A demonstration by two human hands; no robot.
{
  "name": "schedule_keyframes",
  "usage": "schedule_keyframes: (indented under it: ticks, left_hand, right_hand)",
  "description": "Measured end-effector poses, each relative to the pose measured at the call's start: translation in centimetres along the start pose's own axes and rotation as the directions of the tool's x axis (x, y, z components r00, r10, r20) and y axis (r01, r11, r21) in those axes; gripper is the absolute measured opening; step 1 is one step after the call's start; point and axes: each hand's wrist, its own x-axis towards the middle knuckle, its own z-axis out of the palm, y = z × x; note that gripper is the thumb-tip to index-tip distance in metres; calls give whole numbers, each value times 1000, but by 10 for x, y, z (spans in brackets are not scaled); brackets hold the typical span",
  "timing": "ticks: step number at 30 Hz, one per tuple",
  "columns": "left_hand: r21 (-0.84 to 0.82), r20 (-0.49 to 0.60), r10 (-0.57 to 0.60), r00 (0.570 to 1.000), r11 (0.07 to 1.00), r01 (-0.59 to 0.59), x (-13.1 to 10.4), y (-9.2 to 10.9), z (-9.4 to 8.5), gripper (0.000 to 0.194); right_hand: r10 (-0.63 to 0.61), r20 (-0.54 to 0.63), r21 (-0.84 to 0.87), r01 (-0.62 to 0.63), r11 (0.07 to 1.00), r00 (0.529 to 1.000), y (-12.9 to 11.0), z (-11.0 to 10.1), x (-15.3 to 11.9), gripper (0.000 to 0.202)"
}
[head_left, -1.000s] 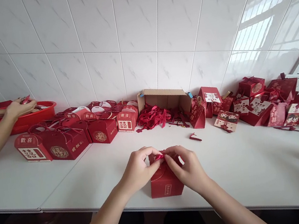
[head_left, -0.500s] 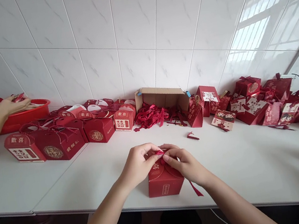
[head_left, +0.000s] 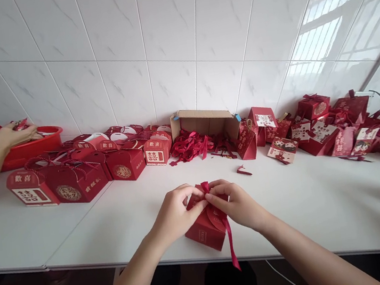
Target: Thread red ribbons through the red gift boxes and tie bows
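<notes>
Filling the top of my view, a tiled wall (head_left: 114,20) stands behind the white table (head_left: 288,223). On my left, a co-worker's hand (head_left: 14,135) is over a red basin (head_left: 34,150). Next to it I see a group of red boxes (head_left: 90,179), then an open cardboard carton (head_left: 207,113) against the wall, with loose ribbons (head_left: 192,145) spilling from its front. A heap of printed boxes (head_left: 321,137) lies on the right. The small gift box (head_left: 203,233) sits turned at an angle near the table's front edge, between my two hands. My left hand (head_left: 177,213) and right hand (head_left: 240,206) are nearly closed, thumbs and fingers pinching the red ribbon (head_left: 231,246) on its top; the fingertips hide the knot, so I can't quite tell which strand each grips. One ribbon end hangs down the box's right side.
</notes>
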Motion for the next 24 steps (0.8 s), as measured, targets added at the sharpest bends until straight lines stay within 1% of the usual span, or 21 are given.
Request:
schedule_keyframes:
  ticks: [2,4,5,6,8,10,11,12,14,15,16,18,19,20,21,22,23,24]
  left_hand:
    - [1,9,-6,1000,1000,6,3,0,0,12]
    - [-4,44,-5,999,1000,5,6,0,-2,13]
    - [-9,67,-4,998,1000,4,8,0,-4,13]
    - [-13,96,-3,995,1000,4,9,1,-7,12]
    - [-12,169,-8,985,1000,11,13,3,-13,10]
    - [4,250,-23,968,1000,23,18,7,-19,9]
    - [14,285,-31,958,1000,28,20,10,-22,9]
    - [28,316,-36,948,999,29,22,12,-24,9]
    - [68,358,-39,933,998,16,25,18,-27,9]
    - [90,375,-38,926,996,5,26,20,-28,9]
    - [114,389,-37,921,993,-9,27,22,-29,9]
    - [158,403,-33,914,987,-34,28,25,-31,10]
    - [177,403,-33,915,983,-43,28,26,-31,10]
    - [196,402,-33,915,979,-51,29,27,-32,11]
    - [212,399,-34,916,976,-56,29,28,-33,11]
    - [222,395,-36,918,973,-58,29,28,-34,11]
    - [225,398,-36,917,973,-59,29,28,-35,12]
    - [223,405,-36,914,973,-61,29,28,-35,13]
  right_hand:
    - [-46,16,-79,47,996,999,-4,-4,-4,31]
    - [-90,43,-172,96,980,995,-9,-11,-9,32]
    - [-89,60,-223,100,970,994,-11,-16,-11,32]
    - [-68,75,-279,86,957,995,-14,-21,-14,30]
    - [20,97,-396,20,918,995,-20,-31,-17,28]
    - [87,97,-475,-30,879,992,-25,-41,-17,39]
    - [83,86,-479,-32,877,993,-26,-44,-15,44]
    - [63,72,-452,-24,892,995,-26,-46,-11,46]
    - [21,58,-316,-2,949,998,-24,-47,-1,40]
    - [18,80,-216,0,976,997,-22,-46,4,34]
    - [28,128,-110,-14,994,991,-20,-43,10,30]
    - [40,232,70,-58,996,972,-14,-38,17,28]
    - [27,257,124,-61,990,966,-11,-35,18,24]
    - [0,251,146,-38,988,968,-9,-33,18,20]
    - [-45,224,141,13,990,974,-7,-32,16,15]
    - [-109,191,112,89,990,976,-5,-31,12,11]
    - [-192,167,64,184,981,967,-3,-30,8,5]
    - [-283,162,4,286,958,945,-2,-30,4,4]
